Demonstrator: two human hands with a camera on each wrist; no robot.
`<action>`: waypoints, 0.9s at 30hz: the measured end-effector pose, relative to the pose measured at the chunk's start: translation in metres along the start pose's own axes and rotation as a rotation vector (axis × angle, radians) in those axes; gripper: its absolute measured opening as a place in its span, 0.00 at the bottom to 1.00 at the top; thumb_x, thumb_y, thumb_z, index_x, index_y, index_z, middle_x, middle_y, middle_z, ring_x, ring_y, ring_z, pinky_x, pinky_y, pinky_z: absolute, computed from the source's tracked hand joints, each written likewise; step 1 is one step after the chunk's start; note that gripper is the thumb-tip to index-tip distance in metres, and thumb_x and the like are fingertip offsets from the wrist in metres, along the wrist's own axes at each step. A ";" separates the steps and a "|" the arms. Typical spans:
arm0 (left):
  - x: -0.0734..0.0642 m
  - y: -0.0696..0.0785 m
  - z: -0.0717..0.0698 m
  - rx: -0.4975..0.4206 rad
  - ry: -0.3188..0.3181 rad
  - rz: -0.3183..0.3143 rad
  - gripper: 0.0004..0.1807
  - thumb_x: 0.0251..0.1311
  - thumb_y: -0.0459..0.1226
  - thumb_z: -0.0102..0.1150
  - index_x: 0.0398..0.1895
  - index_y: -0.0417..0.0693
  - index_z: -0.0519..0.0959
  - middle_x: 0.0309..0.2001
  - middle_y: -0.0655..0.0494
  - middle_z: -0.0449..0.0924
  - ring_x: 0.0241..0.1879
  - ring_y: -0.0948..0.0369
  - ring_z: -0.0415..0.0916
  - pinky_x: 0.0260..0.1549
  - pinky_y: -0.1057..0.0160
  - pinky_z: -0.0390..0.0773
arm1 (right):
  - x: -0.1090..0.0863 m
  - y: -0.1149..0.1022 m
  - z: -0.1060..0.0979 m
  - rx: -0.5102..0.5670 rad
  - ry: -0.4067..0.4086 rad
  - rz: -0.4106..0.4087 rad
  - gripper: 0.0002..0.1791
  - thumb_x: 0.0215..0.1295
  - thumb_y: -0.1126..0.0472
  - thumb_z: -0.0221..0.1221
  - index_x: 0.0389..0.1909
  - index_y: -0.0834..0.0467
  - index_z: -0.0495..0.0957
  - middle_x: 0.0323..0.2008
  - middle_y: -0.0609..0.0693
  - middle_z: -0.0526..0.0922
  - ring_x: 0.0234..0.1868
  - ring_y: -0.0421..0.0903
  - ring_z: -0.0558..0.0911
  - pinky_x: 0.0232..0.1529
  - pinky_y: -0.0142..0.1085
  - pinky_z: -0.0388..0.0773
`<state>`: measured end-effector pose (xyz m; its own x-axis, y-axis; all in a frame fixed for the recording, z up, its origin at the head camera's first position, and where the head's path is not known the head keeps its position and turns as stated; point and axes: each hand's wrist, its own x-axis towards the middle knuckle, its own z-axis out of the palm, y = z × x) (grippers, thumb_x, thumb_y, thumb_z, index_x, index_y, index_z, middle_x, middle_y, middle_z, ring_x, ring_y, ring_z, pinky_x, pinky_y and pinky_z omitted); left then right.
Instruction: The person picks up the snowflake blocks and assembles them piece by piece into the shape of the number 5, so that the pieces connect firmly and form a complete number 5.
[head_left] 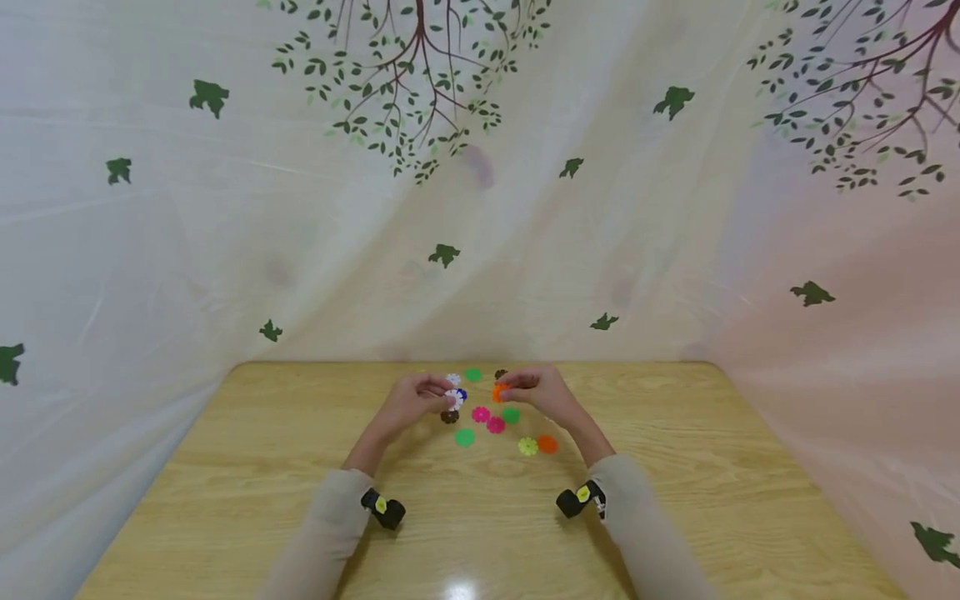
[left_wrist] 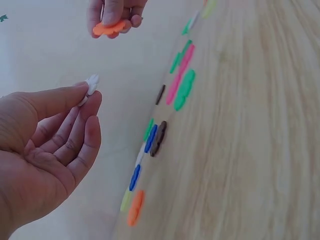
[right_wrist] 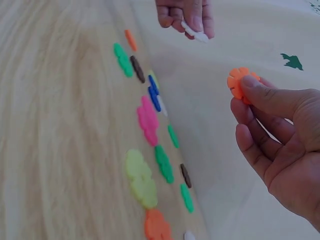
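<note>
My left hand (head_left: 417, 398) pinches a white notched flower-shaped disc (left_wrist: 92, 84) between thumb and forefinger, the other fingers loosely bent behind it. Opposite, my right hand (head_left: 547, 393) pinches an orange flower-shaped disc (right_wrist: 237, 84) by its edge. Both discs are held above the table, apart from each other, with a gap between the hands. Below them lie loose discs of the same kind: two pink discs, one of them a pink disc (head_left: 481, 414), a green disc (head_left: 464, 437), a brown disc (head_left: 449, 417) partly under the left hand, and a blue disc (right_wrist: 154, 99).
Nearer the right forearm, a yellow-green disc (head_left: 528, 446) lies beside another orange disc (head_left: 547, 444). More discs lie near the back of the wooden table (head_left: 247, 467). Behind its far edge hangs a pale curtain (head_left: 510, 292) with printed leaves and birds.
</note>
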<state>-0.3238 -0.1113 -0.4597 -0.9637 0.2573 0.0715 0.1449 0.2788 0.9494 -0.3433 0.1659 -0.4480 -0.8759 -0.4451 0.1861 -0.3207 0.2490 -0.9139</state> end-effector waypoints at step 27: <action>0.008 0.011 0.024 -0.173 0.038 0.042 0.15 0.63 0.31 0.68 0.50 0.31 0.83 0.39 0.45 0.87 0.35 0.57 0.85 0.41 0.52 0.87 | 0.013 -0.002 0.024 0.076 0.084 -0.097 0.08 0.65 0.69 0.66 0.42 0.70 0.82 0.41 0.70 0.86 0.38 0.55 0.88 0.43 0.48 0.87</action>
<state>-0.3248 -0.0837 -0.4561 -0.9658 0.2293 0.1207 0.1477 0.1042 0.9835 -0.3454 0.1395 -0.4527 -0.8704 -0.3891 0.3015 -0.3797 0.1407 -0.9144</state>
